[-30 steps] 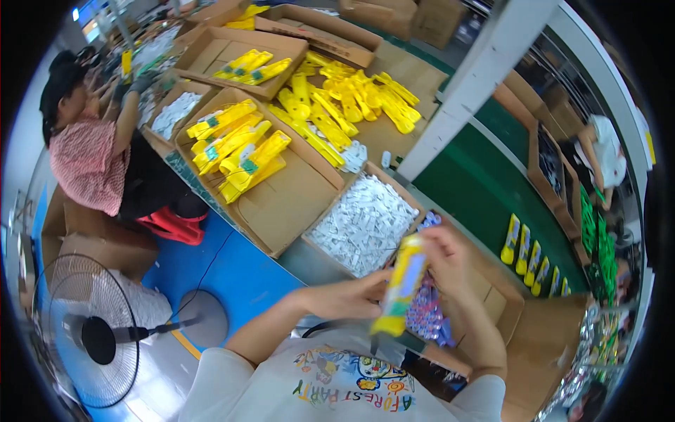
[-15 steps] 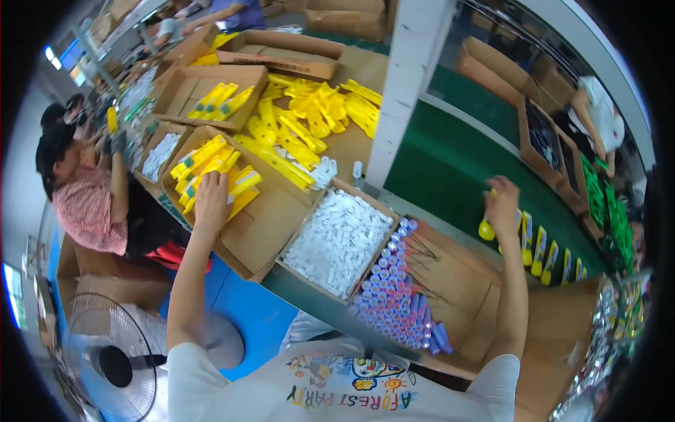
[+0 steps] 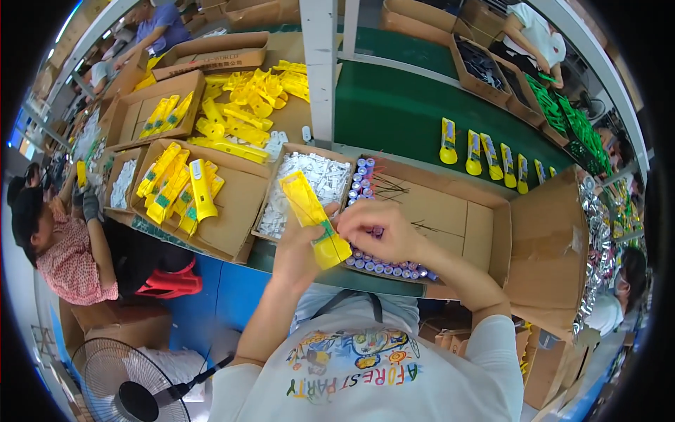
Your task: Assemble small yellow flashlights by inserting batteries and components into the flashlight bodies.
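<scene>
My left hand [image 3: 292, 254] is wrapped round a yellow plastic casing [image 3: 304, 200] with a small green circuit board in its open side. The casing is tilted in front of my chest, above the boxes. Close against its right side is my right hand [image 3: 387, 228], fingers bent and pinched together. What they pinch, if anything, is hidden. Below my hands are a box of small white plastic parts [image 3: 290, 165] and a carton of purple cylindrical batteries [image 3: 397, 267] with thin dark wires. More yellow casings with boards [image 3: 169, 186] lie in the carton to the left.
Loose yellow shells [image 3: 253, 95] are heaped beyond the boxes. A grey metal post [image 3: 321, 77] rises behind the white parts. Yellow pieces [image 3: 473, 155] stand in a row on the green conveyor [image 3: 394, 105]. A co-worker [image 3: 74, 243] sits at left, near a fan [image 3: 133, 394].
My left hand has come from the left carton to the middle with a yellow casing. My right hand has left the conveyor and joined it. The view has shifted right.
</scene>
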### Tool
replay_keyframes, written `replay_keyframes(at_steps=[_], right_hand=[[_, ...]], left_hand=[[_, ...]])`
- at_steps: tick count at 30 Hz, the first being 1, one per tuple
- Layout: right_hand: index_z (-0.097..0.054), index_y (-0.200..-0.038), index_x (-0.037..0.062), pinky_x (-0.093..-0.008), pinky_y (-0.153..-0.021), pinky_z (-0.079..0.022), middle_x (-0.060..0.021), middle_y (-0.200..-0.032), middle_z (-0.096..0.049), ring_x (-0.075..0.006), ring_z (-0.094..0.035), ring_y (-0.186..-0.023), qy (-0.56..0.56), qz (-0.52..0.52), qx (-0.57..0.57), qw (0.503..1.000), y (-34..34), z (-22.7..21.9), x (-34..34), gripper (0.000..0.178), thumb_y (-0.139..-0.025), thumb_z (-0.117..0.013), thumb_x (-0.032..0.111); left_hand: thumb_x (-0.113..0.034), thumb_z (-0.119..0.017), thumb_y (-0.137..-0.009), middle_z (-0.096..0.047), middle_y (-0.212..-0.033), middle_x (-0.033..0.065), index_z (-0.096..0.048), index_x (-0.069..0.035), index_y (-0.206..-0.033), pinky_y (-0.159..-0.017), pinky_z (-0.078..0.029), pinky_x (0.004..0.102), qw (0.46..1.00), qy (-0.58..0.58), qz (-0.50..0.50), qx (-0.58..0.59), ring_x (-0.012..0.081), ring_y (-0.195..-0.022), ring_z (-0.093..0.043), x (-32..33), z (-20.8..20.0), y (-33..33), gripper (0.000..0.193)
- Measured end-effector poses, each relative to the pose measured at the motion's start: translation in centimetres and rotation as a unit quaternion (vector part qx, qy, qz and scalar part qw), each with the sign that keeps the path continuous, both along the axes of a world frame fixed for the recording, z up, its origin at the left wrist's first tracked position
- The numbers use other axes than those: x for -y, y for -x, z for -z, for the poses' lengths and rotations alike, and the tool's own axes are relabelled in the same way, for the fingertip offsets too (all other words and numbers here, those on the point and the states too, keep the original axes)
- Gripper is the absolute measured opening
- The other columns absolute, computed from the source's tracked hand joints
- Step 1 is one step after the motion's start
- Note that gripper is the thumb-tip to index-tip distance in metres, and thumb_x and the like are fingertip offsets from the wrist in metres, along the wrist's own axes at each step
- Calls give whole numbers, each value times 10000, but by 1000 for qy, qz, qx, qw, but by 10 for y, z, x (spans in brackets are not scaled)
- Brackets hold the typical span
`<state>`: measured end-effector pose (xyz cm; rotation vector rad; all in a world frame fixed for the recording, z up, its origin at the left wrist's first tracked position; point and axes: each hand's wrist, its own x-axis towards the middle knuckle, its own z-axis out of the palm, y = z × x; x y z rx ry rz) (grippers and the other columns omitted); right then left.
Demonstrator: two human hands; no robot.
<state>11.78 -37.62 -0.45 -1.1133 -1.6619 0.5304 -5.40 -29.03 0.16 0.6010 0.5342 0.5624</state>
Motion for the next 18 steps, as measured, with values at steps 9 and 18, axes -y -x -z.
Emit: replay_keyframes(at_steps=[9,18], right_hand=[[-643,-800,36,-228,-499,-387,17,-722,-580,-52,-515,-589,190,191,-192,944,43,0,12,107,-812,-720,109],[-642,-825,37,-332,-573,-486,-100,-752,-599,-227,-597,-626,123,175,-62,975,18,14,50,102,-790,-702,112]], left_hand=[[5,-401,-882,-426,-1261,133,-178,-31,-1437,-945,-410,324,911,-377,62,-155,182,-1113,-480,31,5,5,600],[6,-383,-929,-510,-1070,87,-271,-54,-1351,-746,-484,280,962,-241,112,-69,151,-855,-547,24,43,5,440]])
